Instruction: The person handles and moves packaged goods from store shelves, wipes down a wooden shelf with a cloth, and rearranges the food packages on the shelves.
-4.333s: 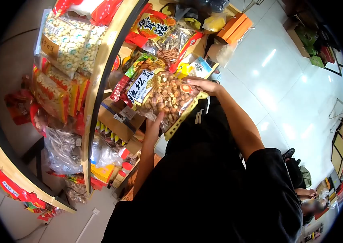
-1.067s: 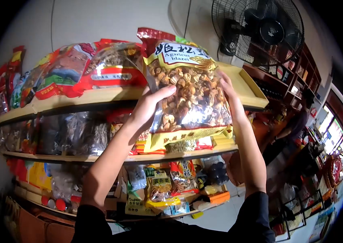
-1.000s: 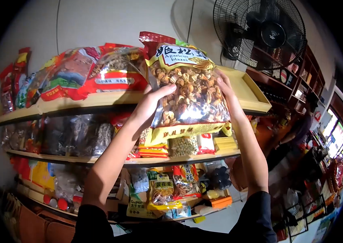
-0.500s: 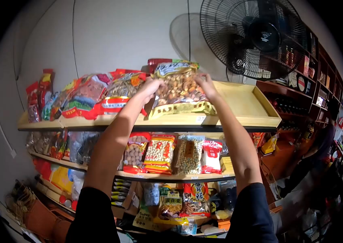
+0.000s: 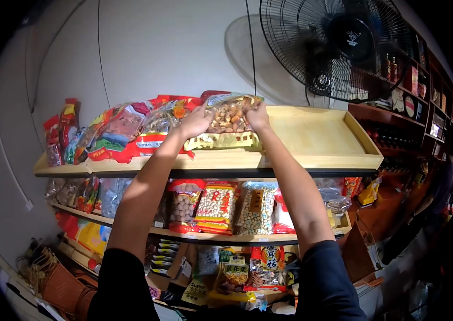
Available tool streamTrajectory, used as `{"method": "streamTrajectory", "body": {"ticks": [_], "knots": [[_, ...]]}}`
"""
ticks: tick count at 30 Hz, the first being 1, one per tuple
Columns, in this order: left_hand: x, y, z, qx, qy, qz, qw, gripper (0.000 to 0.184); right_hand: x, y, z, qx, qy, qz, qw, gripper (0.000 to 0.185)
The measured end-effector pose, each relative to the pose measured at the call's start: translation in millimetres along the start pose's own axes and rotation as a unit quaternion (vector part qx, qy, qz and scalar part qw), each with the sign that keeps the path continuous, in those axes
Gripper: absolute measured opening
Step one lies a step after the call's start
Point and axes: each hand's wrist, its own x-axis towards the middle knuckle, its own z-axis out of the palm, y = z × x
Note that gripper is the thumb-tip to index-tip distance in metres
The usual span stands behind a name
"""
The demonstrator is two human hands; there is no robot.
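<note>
A clear plastic bag of dried mushrooms with a yellow lower band leans back on the top wooden shelf. My left hand grips its left edge, fingers closed around the plastic. At the opposite edge, my right hand is closed on the bag near its upper corner. Just left of my left hand, a red-trimmed bag of dried goods leans among other packets. Part of a dark red package shows behind the mushroom bag.
A large black fan hangs at the upper right. Lower shelves hold bagged goods, including a white-and-red bag and a clear bag. Brown baskets stand at lower left. A person in dark clothing is at the right.
The mushroom bag has shifted left along the shelf and tilted further back, both hands moving with it. My right hand has closed more firmly on its edge. The view has shifted slightly.
</note>
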Motion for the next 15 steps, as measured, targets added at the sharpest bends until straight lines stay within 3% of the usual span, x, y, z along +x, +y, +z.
{"method": "streamTrajectory", "body": {"ticks": [4,8,11,15], "knots": [[7.6,-9.8,19.0,0.132,-0.09,0.055,0.986,0.062,1.5,8.3,-3.9,-0.081,-0.007,-0.006,0.997,0.054],[-7.2,11.3,22.8,0.109,-0.014,0.121,0.987,0.063,10.8,26.5,7.5,-0.063,-0.039,-0.069,0.995,0.054],[-25.1,47.5,23.6,0.107,0.052,0.16,0.98,0.062,14.0,29.7,9.6,-0.067,-0.072,-0.071,0.993,0.058],[-12.2,49.1,61.2,0.132,0.071,0.204,0.967,0.057,3.0,17.0,-3.9,-0.106,-0.112,-0.059,0.986,0.062]]}}
